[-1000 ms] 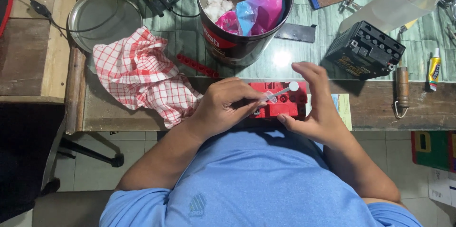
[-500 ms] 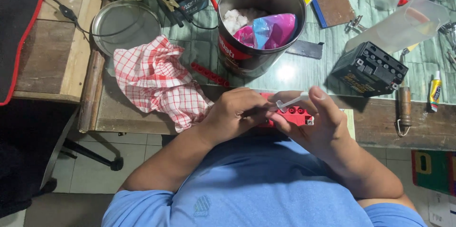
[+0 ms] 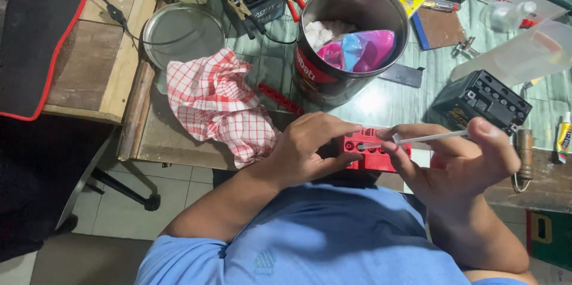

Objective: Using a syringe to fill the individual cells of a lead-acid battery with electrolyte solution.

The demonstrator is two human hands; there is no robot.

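My left hand (image 3: 307,151) grips a red plastic block (image 3: 370,152) with round openings along its top, at the table's near edge. My right hand (image 3: 459,157) pinches a thin white stick (image 3: 432,138) between thumb and fingers. The stick's tip rests on the top of the red block. Both hands sit just above my blue shirt.
A large metal can (image 3: 351,40) holds white, pink and blue bags. A red checked cloth (image 3: 217,103) lies to its left, beside a round metal lid (image 3: 179,34). A small black battery (image 3: 479,101) stands at the right, with clamps, a glue tube (image 3: 563,136) and tools around.
The view has shifted and closed in. My right hand has drawn the white stick out to the right, more level, with its tip still on the red block.
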